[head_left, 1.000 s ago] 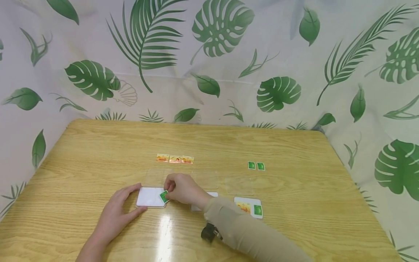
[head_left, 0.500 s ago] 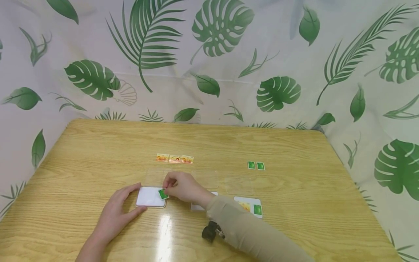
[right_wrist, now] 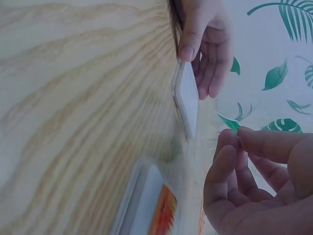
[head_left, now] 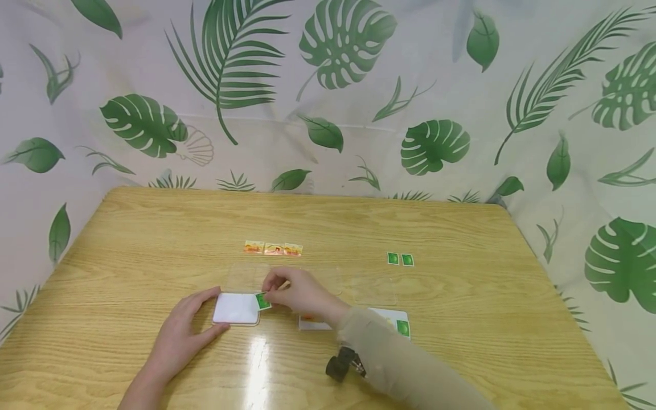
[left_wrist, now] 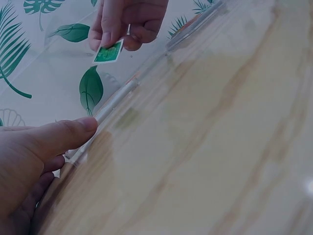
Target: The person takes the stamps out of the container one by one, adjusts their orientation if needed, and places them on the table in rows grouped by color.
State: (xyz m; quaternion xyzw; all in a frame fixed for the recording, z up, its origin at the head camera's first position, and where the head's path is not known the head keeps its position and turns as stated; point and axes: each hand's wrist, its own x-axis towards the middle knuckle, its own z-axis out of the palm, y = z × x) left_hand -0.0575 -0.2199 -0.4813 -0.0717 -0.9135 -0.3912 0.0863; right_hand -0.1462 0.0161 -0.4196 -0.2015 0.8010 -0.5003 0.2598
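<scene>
A flat white case [head_left: 234, 308] lies on the table at centre left. My left hand [head_left: 184, 327] holds it by its left end, thumb on the near edge and index finger at the far left corner. Between thumb and fingertips my right hand [head_left: 304, 293] pinches a small green stamp-like card [head_left: 263, 300] with a white border. In the head view, this card overlaps the case's right end; the right wrist view shows the card [right_wrist: 228, 122] apart from the case [right_wrist: 188, 98]. The left wrist view shows the card's printed face [left_wrist: 108, 53].
Right of the held case are a second white case [head_left: 315, 326], partly behind my right arm, and a third [head_left: 390, 314] bearing a green card. Clear lids [head_left: 376, 290] lie behind them. Farther back sit three yellow-orange cards [head_left: 274, 249] and two green ones [head_left: 392, 258].
My right hand has shifted slightly right and away from me, carrying the green card from over the white case to its right end. The left hand keeps its place.
</scene>
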